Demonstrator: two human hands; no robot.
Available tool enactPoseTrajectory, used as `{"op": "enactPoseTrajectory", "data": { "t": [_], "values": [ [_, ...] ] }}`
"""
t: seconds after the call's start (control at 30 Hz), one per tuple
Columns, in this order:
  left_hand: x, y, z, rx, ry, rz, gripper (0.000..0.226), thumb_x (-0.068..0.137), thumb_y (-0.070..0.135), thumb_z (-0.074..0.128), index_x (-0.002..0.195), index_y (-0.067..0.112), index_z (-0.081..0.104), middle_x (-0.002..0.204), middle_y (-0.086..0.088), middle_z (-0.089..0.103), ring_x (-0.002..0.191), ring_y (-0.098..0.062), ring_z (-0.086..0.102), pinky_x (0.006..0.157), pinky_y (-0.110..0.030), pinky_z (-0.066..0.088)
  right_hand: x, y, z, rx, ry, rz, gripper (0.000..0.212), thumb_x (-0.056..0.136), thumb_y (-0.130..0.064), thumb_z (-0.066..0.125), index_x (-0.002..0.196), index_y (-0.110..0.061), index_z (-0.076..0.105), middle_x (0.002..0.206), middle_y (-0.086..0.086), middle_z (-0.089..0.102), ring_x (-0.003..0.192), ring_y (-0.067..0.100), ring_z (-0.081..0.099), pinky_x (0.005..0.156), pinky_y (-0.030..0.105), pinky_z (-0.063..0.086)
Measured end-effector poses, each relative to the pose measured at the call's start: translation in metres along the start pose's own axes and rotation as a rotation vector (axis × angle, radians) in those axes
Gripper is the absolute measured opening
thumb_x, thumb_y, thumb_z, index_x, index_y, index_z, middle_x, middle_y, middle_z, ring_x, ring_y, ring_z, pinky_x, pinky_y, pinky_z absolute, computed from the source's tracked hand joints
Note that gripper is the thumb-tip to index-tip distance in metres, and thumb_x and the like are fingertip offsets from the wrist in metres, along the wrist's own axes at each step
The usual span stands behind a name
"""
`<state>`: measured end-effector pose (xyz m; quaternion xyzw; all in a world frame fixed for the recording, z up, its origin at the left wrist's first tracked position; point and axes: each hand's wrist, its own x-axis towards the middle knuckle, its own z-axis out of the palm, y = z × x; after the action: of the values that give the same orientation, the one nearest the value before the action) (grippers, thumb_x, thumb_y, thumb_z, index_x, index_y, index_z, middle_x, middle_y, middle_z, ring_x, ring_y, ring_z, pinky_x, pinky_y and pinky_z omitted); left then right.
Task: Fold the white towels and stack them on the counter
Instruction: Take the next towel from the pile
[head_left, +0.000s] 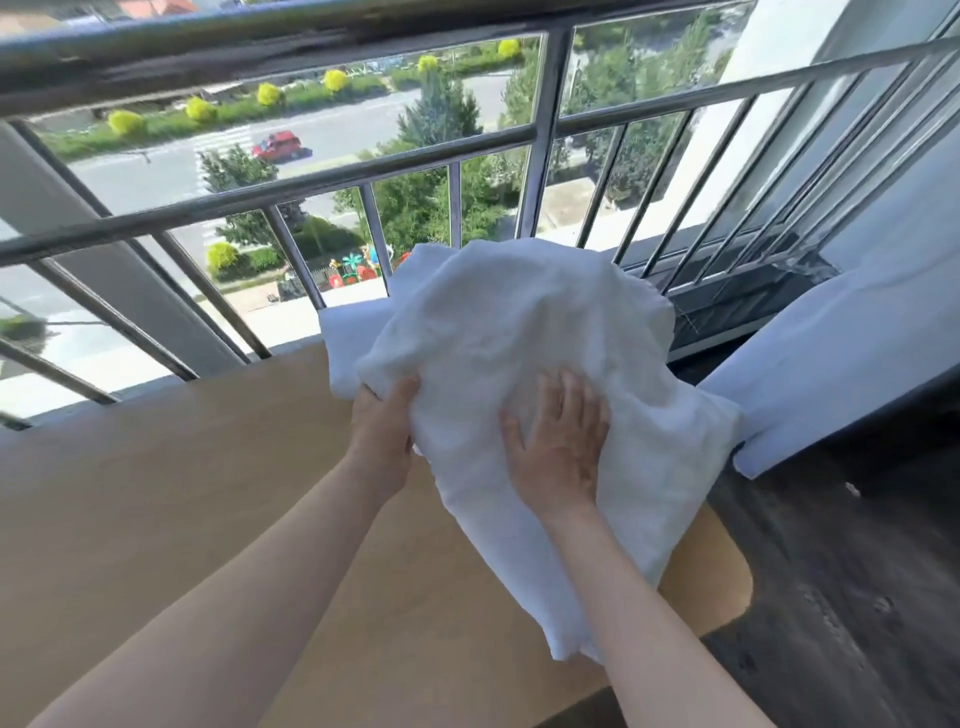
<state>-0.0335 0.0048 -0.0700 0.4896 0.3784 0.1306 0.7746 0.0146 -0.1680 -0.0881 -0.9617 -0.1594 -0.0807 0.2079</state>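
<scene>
A large rumpled white towel (524, 332) lies heaped on the far right part of the tan wooden counter (208, 493), one end hanging toward me past the counter's right corner. My left hand (384, 431) grips the towel's left edge, fingers curled over the cloth. On top of the towel my right hand (558, 447) lies flat with fingers spread, holding nothing. Behind and under the heap, folded white towels (353, 338) rest at the counter's far edge.
A metal window railing (363, 176) with slanted bars runs along the far side of the counter, with a street far below. A white curtain (831, 353) hangs at the right. Dark floor (857, 597) lies to the right of the counter's rounded corner.
</scene>
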Motion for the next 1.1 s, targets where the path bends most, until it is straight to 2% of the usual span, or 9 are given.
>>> {"op": "enactPoseTrajectory", "data": {
  "t": [0.13,0.23,0.33,0.5,0.63,0.7,0.83,0.93,1.1],
  "values": [
    [0.002,-0.004,0.008,0.005,0.070,0.026,0.039,0.097,0.036,0.064,0.132,0.021,0.055,0.122,-0.004,0.069,0.105,-0.024,0.070,0.070,-0.037,0.060,0.037,0.019,-0.006,-0.092,-0.016,0.020,0.062,0.096,-0.043,0.053,0.146,-0.008,0.040,0.154,0.017,0.032,0.146,0.037,0.021,0.118,0.055,0.015],
    [0.005,-0.009,0.014,0.043,0.107,0.059,0.048,0.096,0.048,0.060,0.135,0.022,0.053,0.125,-0.006,0.067,0.111,-0.026,0.067,0.083,-0.047,0.060,0.060,0.029,-0.007,-0.093,-0.028,0.135,0.068,0.097,-0.048,0.050,0.151,-0.012,0.030,0.157,0.021,0.025,0.144,0.043,0.020,0.115,0.055,0.017],
    [0.006,-0.011,0.018,0.024,0.141,0.083,0.045,0.098,0.047,0.057,0.135,0.021,0.053,0.124,-0.005,0.067,0.110,-0.024,0.067,0.088,-0.047,0.059,0.070,0.029,-0.005,-0.077,0.002,0.209,0.072,0.096,-0.047,0.053,0.152,-0.010,0.028,0.145,0.022,0.039,0.131,0.041,0.036,0.105,0.051,0.028],
    [0.008,-0.010,0.021,-0.010,0.167,0.054,0.029,0.096,0.053,0.056,0.114,0.031,0.060,0.100,0.009,0.071,0.081,-0.006,0.072,0.058,-0.027,0.058,0.077,0.027,-0.003,-0.023,0.048,0.288,0.056,0.098,-0.034,0.056,0.140,0.000,0.042,0.126,0.022,0.051,0.117,0.040,0.046,0.096,0.046,0.032],
    [0.007,-0.002,0.021,0.002,0.186,0.018,0.026,0.093,0.062,0.054,0.099,0.037,0.061,0.082,0.018,0.072,0.069,-0.001,0.071,0.050,-0.020,0.054,0.083,0.025,-0.008,0.018,0.067,0.277,0.035,0.099,-0.025,0.053,0.124,0.000,0.052,0.122,0.022,0.054,0.115,0.040,0.048,0.096,0.044,0.032],
    [0.006,0.002,0.019,0.025,0.190,0.003,0.037,0.090,0.068,0.052,0.102,0.036,0.066,0.089,0.016,0.074,0.083,-0.008,0.072,0.058,-0.025,0.057,0.082,0.023,-0.011,0.022,0.092,0.275,0.032,0.099,-0.023,0.052,0.118,0.003,0.054,0.119,0.023,0.055,0.113,0.041,0.049,0.095,0.045,0.032],
    [-0.001,0.013,0.012,-0.005,0.150,-0.036,0.066,0.079,0.081,0.054,0.118,0.030,0.069,0.114,0.002,0.073,0.104,-0.024,0.070,0.092,-0.049,0.056,0.073,0.008,-0.019,0.083,0.244,0.229,0.020,0.098,-0.013,0.051,0.100,0.006,0.058,0.105,0.026,0.059,0.101,0.043,0.055,0.087,0.049,0.038],
    [-0.010,0.024,0.005,-0.071,0.067,-0.106,0.091,0.059,0.092,0.059,0.123,0.028,0.068,0.119,-0.002,0.072,0.108,-0.029,0.069,0.098,-0.055,0.052,0.069,-0.006,-0.028,0.142,0.319,0.166,0.020,0.098,-0.010,0.046,0.096,0.007,0.057,0.097,0.027,0.061,0.091,0.044,0.058,0.080,0.048,0.041],
    [-0.027,0.045,-0.016,-0.198,-0.063,-0.120,0.104,0.055,0.087,0.068,0.134,0.019,0.062,0.134,-0.011,0.064,0.118,-0.036,0.064,0.102,-0.060,0.047,0.058,-0.034,-0.046,0.244,0.332,0.042,0.038,0.101,-0.027,0.031,0.096,0.002,0.056,0.089,0.022,0.064,0.081,0.043,0.061,0.065,0.045,0.041]
  ]
}}
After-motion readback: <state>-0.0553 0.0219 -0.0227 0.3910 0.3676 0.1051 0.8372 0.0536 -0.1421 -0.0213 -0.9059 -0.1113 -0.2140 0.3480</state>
